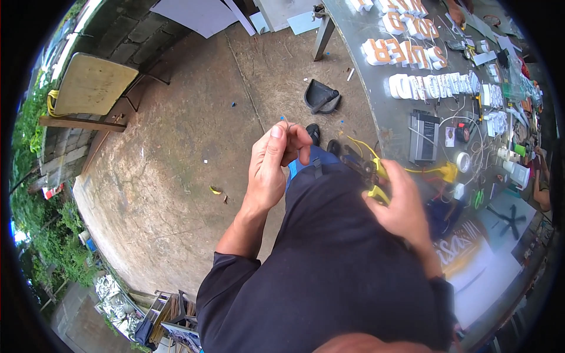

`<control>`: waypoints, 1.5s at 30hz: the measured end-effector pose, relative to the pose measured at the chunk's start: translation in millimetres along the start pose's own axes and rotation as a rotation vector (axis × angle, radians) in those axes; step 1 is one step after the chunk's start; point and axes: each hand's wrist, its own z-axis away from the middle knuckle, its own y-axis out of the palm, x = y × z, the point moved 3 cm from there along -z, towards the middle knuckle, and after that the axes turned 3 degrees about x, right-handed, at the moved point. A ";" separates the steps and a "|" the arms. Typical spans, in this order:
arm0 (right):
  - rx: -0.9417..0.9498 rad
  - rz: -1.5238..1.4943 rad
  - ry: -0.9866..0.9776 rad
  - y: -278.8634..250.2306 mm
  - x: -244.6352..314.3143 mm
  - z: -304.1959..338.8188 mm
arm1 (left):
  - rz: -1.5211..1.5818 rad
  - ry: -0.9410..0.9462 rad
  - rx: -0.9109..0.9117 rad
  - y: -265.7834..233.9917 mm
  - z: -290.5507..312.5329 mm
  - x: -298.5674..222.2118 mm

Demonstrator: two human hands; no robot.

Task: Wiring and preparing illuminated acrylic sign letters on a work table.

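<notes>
My left hand (271, 167) is raised in front of my body, thumb and fingertips pinched together. Something very thin seems to be between them, too small to make out. To the right, my right hand (406, 206) grips a pair of pliers (378, 195) with yellow handles and a dark head, its jaws pointing up and left. A yellow cord (362, 143) passes behind the pliers and appears again beside the table edge, near a yellow piece (449, 172) on the tabletop. The two hands are apart.
The grey worktable (382, 106) on my right carries white block letters (432, 86), a metal power supply (424, 136), a tape roll (463, 162) and green scissors (478, 198). A black dustpan (322, 97) lies on the floor. Another person's hand (456, 13) is at the table's far end.
</notes>
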 end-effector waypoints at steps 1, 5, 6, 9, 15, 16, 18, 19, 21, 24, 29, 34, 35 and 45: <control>-0.006 -0.002 -0.010 -4.7 0.8 0.6 | 0.028 0.013 0.006 3.7 1.5 0.8; -0.013 -0.056 0.001 -14.0 -9.6 6.2 | -0.207 0.036 0.028 14.4 1.5 7.0; -0.018 -0.065 -0.001 -16.2 -11.9 8.5 | -0.200 0.099 0.020 19.8 -0.6 7.1; -0.024 -0.091 -0.020 -21.3 -20.6 15.5 | -0.088 0.115 -0.004 41.6 0.8 9.6; -0.069 -0.252 -0.044 -23.9 -47.7 33.3 | 0.011 -0.067 0.057 67.9 7.1 17.7; -0.081 -0.262 -0.058 -27.4 -51.0 36.3 | -0.024 -0.092 0.125 74.0 6.8 18.8; -0.087 -0.286 -0.080 -29.7 -57.9 39.2 | 0.046 -0.095 0.096 87.9 8.2 23.1; -0.091 -0.290 -0.097 -30.9 -60.9 40.5 | 0.131 -0.091 0.069 94.6 8.9 24.9; -0.099 -0.306 -0.114 -32.5 -69.5 42.5 | 0.210 -0.141 0.038 107.8 11.1 25.3; -0.094 -0.369 -0.114 -34.2 -83.2 45.3 | 0.313 -0.181 0.019 119.7 14.2 32.0; -0.094 -0.401 -0.051 -41.4 -101.1 53.0 | 0.136 -0.217 0.018 122.5 11.5 45.8; -0.122 -0.454 -0.054 -48.2 -110.9 60.3 | 0.131 -0.262 0.055 135.5 8.1 62.4; -0.126 -0.456 -0.054 -48.9 -113.1 62.1 | 0.127 -0.263 0.062 139.1 7.9 62.6; -0.184 -0.481 -0.141 -56.0 -112.2 67.4 | 0.037 -0.011 0.083 183.5 28.1 28.4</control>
